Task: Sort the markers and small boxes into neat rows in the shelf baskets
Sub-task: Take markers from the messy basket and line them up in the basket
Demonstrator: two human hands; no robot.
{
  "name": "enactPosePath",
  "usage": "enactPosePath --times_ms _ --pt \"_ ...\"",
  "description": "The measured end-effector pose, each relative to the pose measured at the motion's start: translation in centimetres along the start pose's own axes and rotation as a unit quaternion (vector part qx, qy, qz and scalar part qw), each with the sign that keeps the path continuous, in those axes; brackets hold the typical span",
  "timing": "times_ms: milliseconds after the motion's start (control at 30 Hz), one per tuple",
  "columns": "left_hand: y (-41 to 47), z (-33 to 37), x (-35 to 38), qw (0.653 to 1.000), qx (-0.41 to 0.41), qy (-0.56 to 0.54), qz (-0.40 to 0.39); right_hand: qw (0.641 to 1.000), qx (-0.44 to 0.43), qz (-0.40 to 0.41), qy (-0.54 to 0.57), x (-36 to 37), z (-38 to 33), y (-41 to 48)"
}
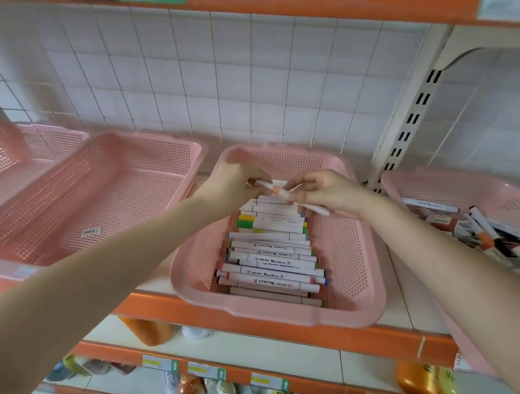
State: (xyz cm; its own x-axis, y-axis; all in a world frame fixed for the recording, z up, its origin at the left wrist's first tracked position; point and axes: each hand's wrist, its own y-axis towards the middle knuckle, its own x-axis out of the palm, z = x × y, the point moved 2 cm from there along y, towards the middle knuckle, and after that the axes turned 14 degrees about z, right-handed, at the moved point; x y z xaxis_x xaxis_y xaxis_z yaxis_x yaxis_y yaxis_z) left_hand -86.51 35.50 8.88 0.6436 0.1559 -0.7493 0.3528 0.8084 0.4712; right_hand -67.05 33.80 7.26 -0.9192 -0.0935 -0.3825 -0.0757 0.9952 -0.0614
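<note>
Marker [276, 190] in pinch between left hand [233, 184] and right hand [330, 193] above middle basket [274, 313]; jumbled basket [471, 180] beside.

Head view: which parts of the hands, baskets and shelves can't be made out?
1. Head view: left hand and right hand pinch a marker; fingers hide whether it is one or two.
2. Head view: the far end of the marker row lies behind both hands.
3. Head view: right basket cut off by the frame edge and the right forearm.
4. Head view: lower-shelf goods blurred, labels unreadable.
</note>
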Motion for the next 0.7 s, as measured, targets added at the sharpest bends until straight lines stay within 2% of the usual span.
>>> enactPosePath --times_ms 167,267,367,567,700 --pt "0.6 -1.9 -0.7 0.992 -0.015 0.122 -0.003 0.982 -0.037 0.077 -0.167 -0.9 0.3 0.4" --pt "0.6 -2.6 -0.3 0.988 -0.031 0.151 -0.009 0.963 -0.055 0.12 -0.237 -1.0 0.0 0.3" --pt "0.7 -2.5 0.1 0.988 -0.027 0.149 -0.003 0.954 -0.059 0.146 -0.255 -0.8 0.1 0.2" --pt "1.3 -2.8 1.0 0.985 -0.007 0.163 -0.052 0.933 -0.081 0.201 -0.287 -0.8 0.7 0.7" --pt "1.0 -2.8 1.6 0.97 0.007 0.209 -0.127 0.951 -0.075 0.227 -0.197 -0.9 1.1 1.1"
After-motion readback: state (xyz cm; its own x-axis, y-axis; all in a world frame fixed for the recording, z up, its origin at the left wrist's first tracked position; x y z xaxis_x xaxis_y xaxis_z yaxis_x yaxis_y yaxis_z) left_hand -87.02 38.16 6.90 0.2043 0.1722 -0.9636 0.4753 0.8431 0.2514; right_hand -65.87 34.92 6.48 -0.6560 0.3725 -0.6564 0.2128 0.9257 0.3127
